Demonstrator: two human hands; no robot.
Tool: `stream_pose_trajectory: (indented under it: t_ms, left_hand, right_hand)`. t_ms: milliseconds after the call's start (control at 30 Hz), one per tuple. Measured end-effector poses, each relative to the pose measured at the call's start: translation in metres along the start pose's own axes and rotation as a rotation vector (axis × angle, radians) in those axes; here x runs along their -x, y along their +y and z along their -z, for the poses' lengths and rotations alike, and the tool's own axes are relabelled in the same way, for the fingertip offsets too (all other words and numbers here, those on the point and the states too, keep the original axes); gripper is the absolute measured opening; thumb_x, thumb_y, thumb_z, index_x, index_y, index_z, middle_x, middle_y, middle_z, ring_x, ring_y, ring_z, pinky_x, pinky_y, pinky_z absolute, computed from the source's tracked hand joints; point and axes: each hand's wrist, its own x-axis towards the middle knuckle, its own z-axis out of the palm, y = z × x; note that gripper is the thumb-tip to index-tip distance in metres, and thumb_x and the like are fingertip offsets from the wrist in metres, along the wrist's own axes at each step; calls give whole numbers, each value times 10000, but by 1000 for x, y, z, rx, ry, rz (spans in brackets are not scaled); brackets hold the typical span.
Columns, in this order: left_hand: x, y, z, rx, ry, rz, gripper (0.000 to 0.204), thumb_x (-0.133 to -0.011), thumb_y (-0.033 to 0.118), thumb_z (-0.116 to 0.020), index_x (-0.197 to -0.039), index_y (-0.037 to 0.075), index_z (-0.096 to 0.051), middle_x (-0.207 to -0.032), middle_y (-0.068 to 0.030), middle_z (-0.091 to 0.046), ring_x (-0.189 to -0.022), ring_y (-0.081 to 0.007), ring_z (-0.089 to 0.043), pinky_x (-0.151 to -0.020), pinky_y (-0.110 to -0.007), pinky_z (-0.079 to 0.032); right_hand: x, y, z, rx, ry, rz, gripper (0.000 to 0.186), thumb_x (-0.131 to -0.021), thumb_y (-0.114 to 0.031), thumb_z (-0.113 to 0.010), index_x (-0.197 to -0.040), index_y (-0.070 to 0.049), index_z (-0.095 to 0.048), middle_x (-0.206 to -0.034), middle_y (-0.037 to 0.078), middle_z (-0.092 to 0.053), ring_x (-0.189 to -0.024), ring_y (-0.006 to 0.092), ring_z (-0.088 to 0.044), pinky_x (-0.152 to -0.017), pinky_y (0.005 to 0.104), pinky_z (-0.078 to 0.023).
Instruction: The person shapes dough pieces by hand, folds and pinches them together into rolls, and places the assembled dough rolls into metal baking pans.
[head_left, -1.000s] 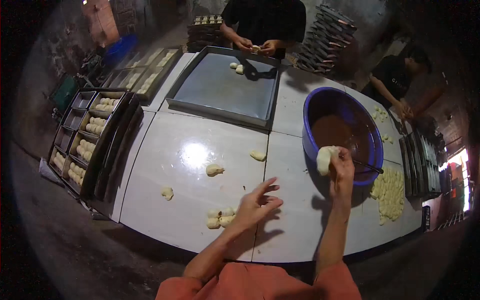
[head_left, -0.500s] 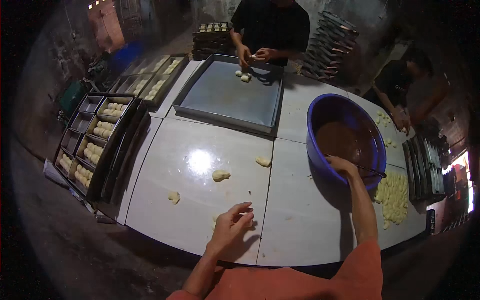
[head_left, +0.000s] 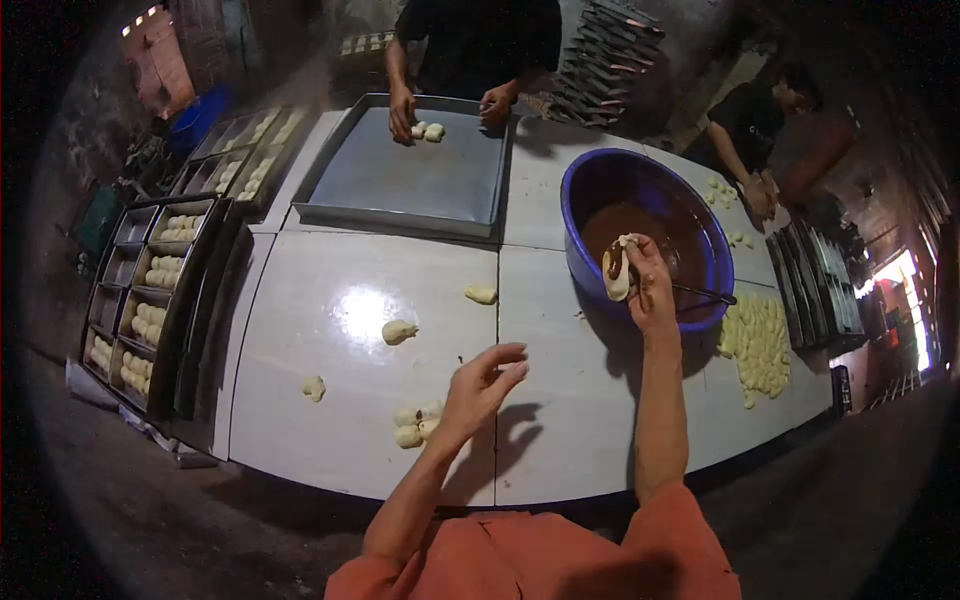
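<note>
The right hand (head_left: 645,285) is up over the near rim of the big round blue plastic basin (head_left: 590,190), fingers curled around a flattened piece of pale dough (head_left: 617,268) with a dark smear of brown filling on it. It hangs right above the brown paste (head_left: 640,225) in that basin, probably so any drips fall back in rather than on the white tiled tabletop (head_left: 330,300). A thin dark utensil (head_left: 705,293) lies across the basin's rim beside the wrist.

The left hand (head_left: 480,385) hovers near the front edge of the tabletop, fingers loosely spread and bent, holding nothing, with a small cluster of pale dough lumps (head_left: 415,425) just beside it, close to the front edge. More single lumps dot the middle of the tabletop (head_left: 398,331), and a heap of shaped dough pieces (head_left: 755,335) sits at the right edge past the basin.

Against half a second ago, the right hand has lifted out of the basin with the dough in its grip, and the left hand has come up off the cluster and opened.

At the far edge, another person's hands (head_left: 403,105) set two dough balls (head_left: 428,131) in the grey metal baking tray (head_left: 400,190). Dark tins filled with dough rows (head_left: 150,290) line the left edge, and a second co-worker (head_left: 750,130) works at the far right corner.
</note>
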Motion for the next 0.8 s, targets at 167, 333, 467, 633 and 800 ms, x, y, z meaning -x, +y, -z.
stream_pose_trajectory:
  t_ms: [167,333,467,633,800]
  left_hand:
    - [-32,19,-34,251,-52,47,515,-1031,396,-538,-1403,38,-534,-1364,-124,-581,-1188,-211,-600,-930,-356,-527]
    - [-28,5,-25,492,15,109,452,-1038,371,-536,-1339,40,-599,-1237,-77,-654,-1157,-183,-606,-961,-368,-509]
    - [-17,-22,2,529,228,106,305,-1005,260,-618,-1141,-5,-686,-969,-38,-700,-871,-94,-648,-745,-256,-540]
    - [-5,-25,35,557,458,134,216,-975,173,-658,-1060,-20,-700,-878,-39,-699,-709,-80,-648,-647,-219,-546]
    - [-1,-24,33,350,494,-22,295,-970,193,-673,-1132,-50,-712,-865,-52,-718,-716,-45,-617,-644,-189,-511]
  right_hand:
    - [41,27,-51,-362,-60,-3,139,-1020,-149,-569,-1139,-77,-553,-979,42,-658,-883,125,-694,-737,263,-609]
    - [69,65,-76,-382,-120,-160,133,-1015,-122,-576,-1142,-87,-555,-993,43,-668,-895,132,-683,-766,280,-590]
    - [88,83,-84,-354,-167,-249,191,-972,-129,-615,-1135,-59,-543,-990,31,-641,-833,77,-624,-741,219,-539]
    - [107,118,-96,16,-233,-63,470,-834,-154,-765,-1232,-31,-546,-1229,106,-572,-1097,177,-590,-843,291,-553]
    - [126,125,-137,505,-157,288,535,-821,-106,-801,-1303,-33,-581,-1296,120,-545,-1135,200,-578,-861,306,-537]
